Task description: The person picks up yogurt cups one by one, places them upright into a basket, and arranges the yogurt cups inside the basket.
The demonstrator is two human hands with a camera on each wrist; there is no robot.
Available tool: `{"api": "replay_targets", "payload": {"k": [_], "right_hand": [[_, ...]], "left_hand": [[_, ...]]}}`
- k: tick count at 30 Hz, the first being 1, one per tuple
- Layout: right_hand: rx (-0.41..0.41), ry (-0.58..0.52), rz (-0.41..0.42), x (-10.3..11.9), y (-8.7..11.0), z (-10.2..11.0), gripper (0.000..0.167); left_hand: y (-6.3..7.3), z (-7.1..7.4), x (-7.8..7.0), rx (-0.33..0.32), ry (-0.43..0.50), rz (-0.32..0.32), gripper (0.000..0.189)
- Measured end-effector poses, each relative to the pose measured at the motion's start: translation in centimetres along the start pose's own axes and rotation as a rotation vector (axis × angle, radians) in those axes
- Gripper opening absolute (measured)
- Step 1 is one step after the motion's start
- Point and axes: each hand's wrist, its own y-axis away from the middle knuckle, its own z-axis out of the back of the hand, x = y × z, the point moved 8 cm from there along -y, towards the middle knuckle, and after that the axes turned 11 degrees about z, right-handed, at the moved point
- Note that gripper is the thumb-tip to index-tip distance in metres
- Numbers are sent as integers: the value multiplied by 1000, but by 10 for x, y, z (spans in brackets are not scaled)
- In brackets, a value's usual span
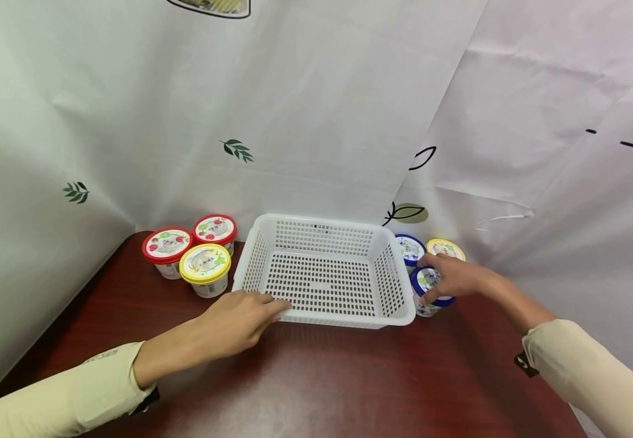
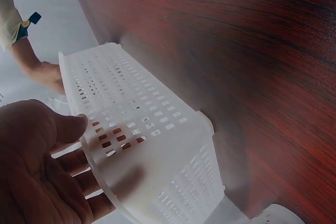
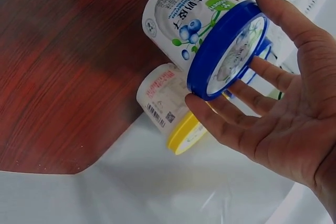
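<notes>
A white perforated plastic basket [image 1: 322, 319] stands on the table, with nothing in it. My left hand [image 1: 242, 319] holds its near left rim, thumb on the outer wall and fingers over the edge, as the left wrist view shows. At the basket's right side my right hand [image 1: 453, 277] spans the blue lid of a blueberry-printed tub [image 3: 184, 19], thumb and fingertips at opposite sides of the lid. Behind that tub are another blue-lidded tub [image 1: 408, 248] and a yellow-lidded tub [image 3: 163, 98], both partly hidden in the head view.
Left of the basket stand two red-lidded tubs [image 1: 167, 243] and a yellow-lidded tub [image 1: 205, 267], close together. A white printed cloth [image 1: 316, 121] hangs behind and beside the dark red wooden table [image 1: 338, 383].
</notes>
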Motion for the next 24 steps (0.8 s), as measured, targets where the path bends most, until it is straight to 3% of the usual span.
{"api": "replay_targets", "payload": {"k": [14,24], "right_hand": [[107,-45,9,2,1,-3,85],[143,-47,48,6,1,-1,88]], "left_hand": [[-4,-1,3,30,5,25,26],[-6,3,1,5,3,17,21]]}}
